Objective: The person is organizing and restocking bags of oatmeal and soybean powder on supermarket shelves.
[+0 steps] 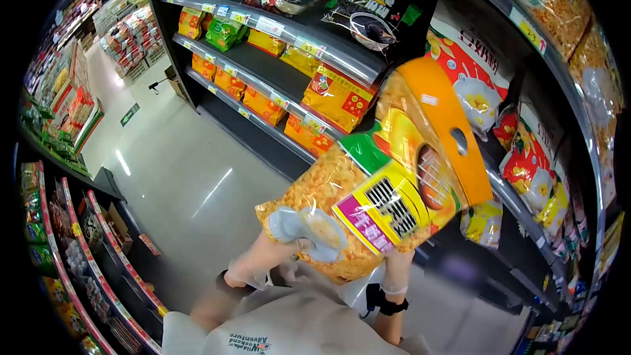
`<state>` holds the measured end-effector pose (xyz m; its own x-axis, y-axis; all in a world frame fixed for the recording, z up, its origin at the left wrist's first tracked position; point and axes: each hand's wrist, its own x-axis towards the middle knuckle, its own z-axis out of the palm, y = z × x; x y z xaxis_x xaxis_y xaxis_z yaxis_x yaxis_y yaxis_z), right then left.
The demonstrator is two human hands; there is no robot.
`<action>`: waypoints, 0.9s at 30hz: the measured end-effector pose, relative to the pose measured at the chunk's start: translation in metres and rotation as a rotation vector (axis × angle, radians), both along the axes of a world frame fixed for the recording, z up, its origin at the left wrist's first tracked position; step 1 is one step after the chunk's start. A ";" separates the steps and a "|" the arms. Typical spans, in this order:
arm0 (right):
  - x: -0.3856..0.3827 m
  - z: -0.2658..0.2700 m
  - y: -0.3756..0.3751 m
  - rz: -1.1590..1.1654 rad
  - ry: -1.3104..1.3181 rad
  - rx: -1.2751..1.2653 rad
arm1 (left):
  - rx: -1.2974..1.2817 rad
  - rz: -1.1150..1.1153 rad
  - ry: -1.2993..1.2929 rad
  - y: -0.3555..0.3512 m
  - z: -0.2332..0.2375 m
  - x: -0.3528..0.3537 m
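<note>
A large clear bag of golden flakes (322,187), with an orange top band and a handle hole, is tilted in front of my chest. My left hand (279,250) closes on its lower left corner, by a grey plastic scoop or spoon shape (305,227) seen on the bag. My right hand (397,268) holds the lower right edge; its fingers are mostly hidden behind the bag. Both hands appear to wear thin clear gloves, with dark bands at the wrists.
A shelf (263,23) ahead carries yellow and orange packets (338,98) and dark bags (365,16). Red and white bags (470,75) stand on the right shelves, close to the held bag. Another rack (98,223) is at left, across the tiled floor (177,171).
</note>
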<state>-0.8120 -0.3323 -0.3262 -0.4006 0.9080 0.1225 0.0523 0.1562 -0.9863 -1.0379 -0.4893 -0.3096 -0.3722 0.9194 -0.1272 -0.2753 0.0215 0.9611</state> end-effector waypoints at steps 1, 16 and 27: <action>0.003 -0.013 0.005 -0.069 0.143 0.049 | -0.001 -0.100 0.020 0.000 0.007 0.001; -0.024 -0.032 -0.008 0.058 0.459 -0.405 | 0.505 -0.305 0.812 0.007 0.042 -0.034; -0.182 -0.043 -0.090 -0.101 0.505 -0.328 | 0.765 -0.593 0.689 -0.006 0.051 -0.201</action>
<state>-0.9944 -0.4223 -0.3695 -0.2754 0.9612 -0.0174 -0.4356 -0.1409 -0.8891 -1.2389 -0.4953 -0.2582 0.3624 0.7216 0.5899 0.1643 -0.6725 0.7217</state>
